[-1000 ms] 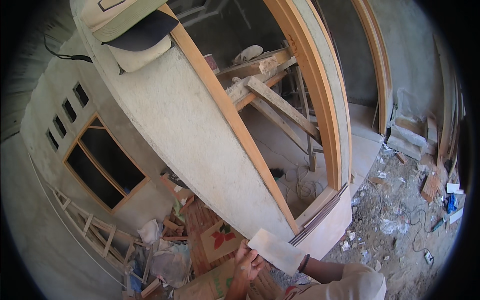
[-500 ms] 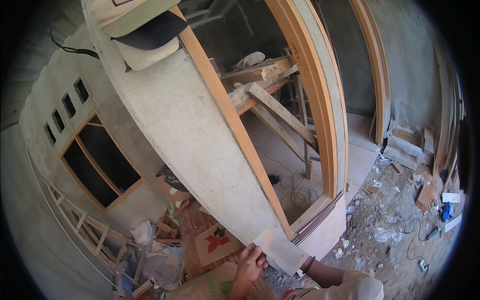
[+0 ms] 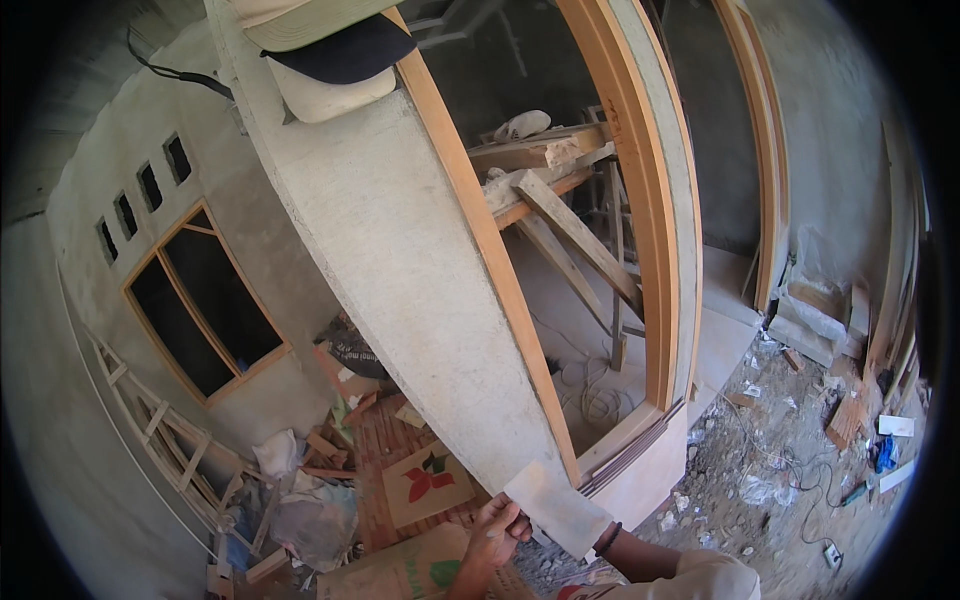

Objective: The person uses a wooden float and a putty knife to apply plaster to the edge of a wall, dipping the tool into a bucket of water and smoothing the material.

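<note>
At the lower middle, my left hand (image 3: 492, 533) is closed, its thumb and fingers pinching the left edge of a pale, flat rectangular piece (image 3: 558, 507). Its material is hard to tell; it looks like a strip of tile or board. My right forearm (image 3: 642, 556), with a dark band at the wrist, reaches in from the lower right to the other end of the piece. The right hand's fingers are hidden behind it. The piece is tilted in front of the foot of a grey plastered wall section (image 3: 400, 230) edged with a wooden frame (image 3: 490, 250).
Wooden trestle boards (image 3: 580, 240) stand inside the framed opening. Left lie a printed cardboard sheet (image 3: 425, 485), a paper sack (image 3: 400, 570) and scrap wood. Rubble, a cable and a socket (image 3: 832, 556) lie at right. Caps (image 3: 335, 85) hang at the top.
The view has shifted slightly, so the wall and caps sit further right. Both arms and the pale piece keep nearly the same pose, the left hand still gripping its edge.
</note>
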{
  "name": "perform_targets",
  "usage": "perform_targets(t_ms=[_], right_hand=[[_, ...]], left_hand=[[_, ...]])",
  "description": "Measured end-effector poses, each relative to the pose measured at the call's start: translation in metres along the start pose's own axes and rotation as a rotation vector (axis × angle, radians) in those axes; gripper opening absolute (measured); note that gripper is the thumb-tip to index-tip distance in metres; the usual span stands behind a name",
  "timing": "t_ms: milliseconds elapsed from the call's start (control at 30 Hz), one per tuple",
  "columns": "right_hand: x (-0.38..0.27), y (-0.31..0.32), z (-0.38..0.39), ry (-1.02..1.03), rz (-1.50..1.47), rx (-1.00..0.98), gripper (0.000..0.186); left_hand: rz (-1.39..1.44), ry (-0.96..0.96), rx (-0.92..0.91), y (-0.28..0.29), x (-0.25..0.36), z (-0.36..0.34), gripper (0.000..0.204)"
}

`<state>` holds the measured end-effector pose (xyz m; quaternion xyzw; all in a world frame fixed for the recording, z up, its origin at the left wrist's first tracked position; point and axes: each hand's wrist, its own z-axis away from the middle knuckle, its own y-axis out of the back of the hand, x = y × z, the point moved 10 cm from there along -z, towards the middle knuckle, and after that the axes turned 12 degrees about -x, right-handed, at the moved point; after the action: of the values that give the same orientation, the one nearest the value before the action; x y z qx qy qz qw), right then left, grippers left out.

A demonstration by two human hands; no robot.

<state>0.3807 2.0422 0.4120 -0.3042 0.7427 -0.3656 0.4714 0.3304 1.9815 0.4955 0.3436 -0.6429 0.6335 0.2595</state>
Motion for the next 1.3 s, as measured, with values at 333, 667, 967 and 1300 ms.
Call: perform_targets(t_ms=[333,667,967,1300], right_hand=[[0.013,-0.008,0.013,-0.107,-0.048,0.032,0.036],[0.026,-0.014,0.020,-0.192,-0.081,0.066,0.037],[0.032,-0.021,0.025,-0.241,-0.086,0.095,0.038],[0.030,-0.037,0.020,-0.289,-0.108,0.113,0.039]], left_hand=[[0.227,0.121,-0.248,-0.009,-0.014,0.021,0.028],[0.252,0.150,-0.441,-0.030,-0.011,0.041,0.039],[0.323,0.102,-0.546,-0.041,-0.011,0.052,0.036],[0.307,0.033,-0.393,-0.026,0.002,0.058,0.029]])
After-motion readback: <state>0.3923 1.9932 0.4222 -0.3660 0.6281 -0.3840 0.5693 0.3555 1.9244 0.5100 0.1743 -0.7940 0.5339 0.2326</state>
